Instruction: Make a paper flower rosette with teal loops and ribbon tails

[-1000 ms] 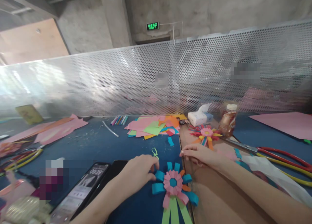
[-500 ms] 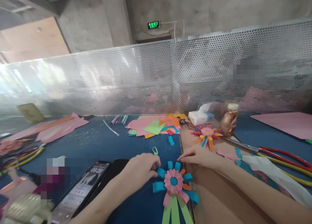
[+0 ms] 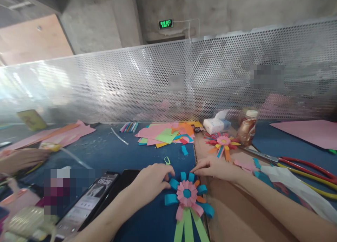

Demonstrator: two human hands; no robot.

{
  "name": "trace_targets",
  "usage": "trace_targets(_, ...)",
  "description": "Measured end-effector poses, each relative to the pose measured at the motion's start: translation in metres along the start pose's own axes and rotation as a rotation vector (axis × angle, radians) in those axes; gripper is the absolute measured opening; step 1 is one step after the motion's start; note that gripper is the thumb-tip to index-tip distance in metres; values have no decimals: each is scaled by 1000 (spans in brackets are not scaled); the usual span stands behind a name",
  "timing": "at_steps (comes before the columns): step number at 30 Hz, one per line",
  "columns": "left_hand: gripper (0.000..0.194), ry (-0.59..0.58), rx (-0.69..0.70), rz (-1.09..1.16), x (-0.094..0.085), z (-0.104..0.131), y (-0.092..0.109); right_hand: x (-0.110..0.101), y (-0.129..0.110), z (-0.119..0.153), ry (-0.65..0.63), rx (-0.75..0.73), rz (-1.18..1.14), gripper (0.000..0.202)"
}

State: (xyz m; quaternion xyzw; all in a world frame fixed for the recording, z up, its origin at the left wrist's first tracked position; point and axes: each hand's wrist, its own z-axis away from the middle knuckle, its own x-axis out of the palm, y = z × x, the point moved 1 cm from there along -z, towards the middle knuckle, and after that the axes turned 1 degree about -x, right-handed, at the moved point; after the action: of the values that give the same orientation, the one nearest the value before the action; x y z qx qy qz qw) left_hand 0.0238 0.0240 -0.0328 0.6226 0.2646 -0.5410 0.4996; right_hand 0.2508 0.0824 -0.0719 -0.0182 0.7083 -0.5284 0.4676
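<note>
A paper rosette point(image 3: 186, 193) lies flat before me, with a pink pleated ring around a blue centre, blue, orange and pink loops, and green paper tails point(image 3: 188, 226). My left hand point(image 3: 156, 179) is at its upper left, with thumb and curved index finger apart beside a blue loop point(image 3: 173, 183). Across from it, my right hand point(image 3: 214, 168) reaches in from the right, fingers stretched out, their tips at the top blue loop point(image 3: 192, 177). Whether the fingertips press on the loops is unclear. A small green paper loop point(image 3: 167, 160) lies just beyond my left hand.
Another person's hand point(image 3: 22, 161) is at the left. A phone point(image 3: 88, 207) lies beside my left forearm. Coloured paper sheets point(image 3: 165, 135), a tissue box point(image 3: 216, 125), a bottle point(image 3: 247, 129), a second rosette point(image 3: 223, 141) and long scissors point(image 3: 276, 160) lie farther back and right.
Another person's hand has come in at the left edge, with a clear stick near it. My hands and the rosette have hardly moved.
</note>
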Motion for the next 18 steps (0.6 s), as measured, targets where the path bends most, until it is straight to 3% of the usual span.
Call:
trace_targets(11, 23, 2, -6, -5, -2, 0, -1, 0, -5, 2, -3, 16, 5, 28)
trace_targets(18, 17, -62, 29, 24, -12, 7, -4, -1, -4, 2, 17, 44, 24, 30)
